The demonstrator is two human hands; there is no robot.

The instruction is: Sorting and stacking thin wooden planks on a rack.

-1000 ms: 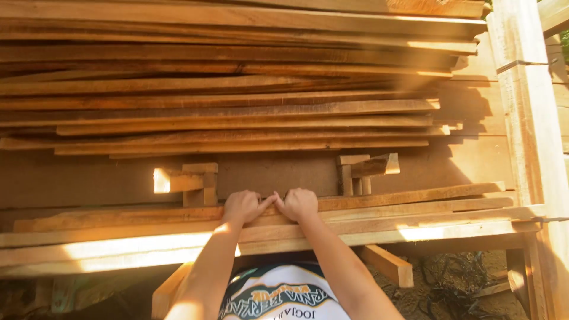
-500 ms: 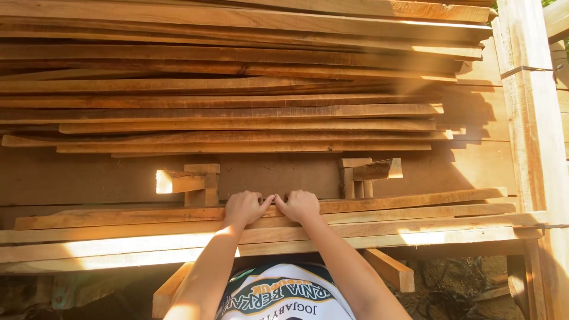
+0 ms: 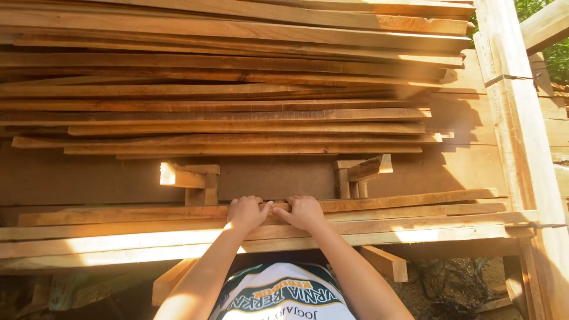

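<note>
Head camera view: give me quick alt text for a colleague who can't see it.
Both hands, left hand and right hand, rest side by side, fingers curled over the top wooden strip of a small pile at a workbench's near edge. Behind them lie a tall stack of long planks and two small wooden brackets, with a wooden post at right.
</note>
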